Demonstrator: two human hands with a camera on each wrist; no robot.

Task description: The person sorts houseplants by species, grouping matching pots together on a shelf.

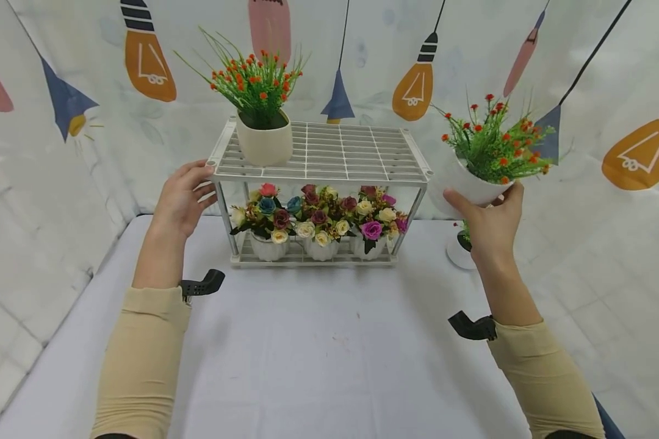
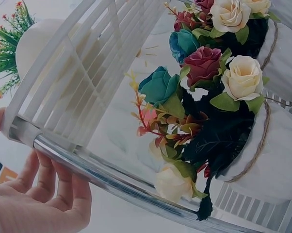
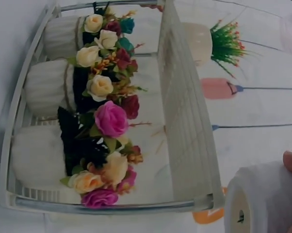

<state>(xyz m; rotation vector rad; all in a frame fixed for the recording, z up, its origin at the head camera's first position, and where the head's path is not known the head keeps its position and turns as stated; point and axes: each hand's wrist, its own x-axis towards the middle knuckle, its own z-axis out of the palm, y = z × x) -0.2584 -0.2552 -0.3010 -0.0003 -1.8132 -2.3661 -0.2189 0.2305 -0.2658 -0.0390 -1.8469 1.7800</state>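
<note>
My left hand (image 1: 181,198) grips the top left front corner of a two-tier white wire rack (image 1: 329,180). Its thumb lies at the shelf corner and the fingers curl by the metal post (image 2: 107,179). To the right of the rack, my right hand (image 1: 494,222) holds up a white flowerpot (image 1: 464,183) with green sprigs and small red flowers. On the top shelf's left part stands a cream flowerpot (image 1: 265,143) with orange-red flowers. Three white pots of artificial roses (image 1: 269,247) line the lower shelf. The right wrist view shows the held pot only partly.
A small pot (image 1: 461,253) with some greenery stands on the white-covered table (image 1: 318,353), partly hidden behind my right hand. Behind the rack hangs a white curtain (image 1: 373,61) printed with bulbs and lamps. The top shelf's right part (image 1: 373,149) is bare wire.
</note>
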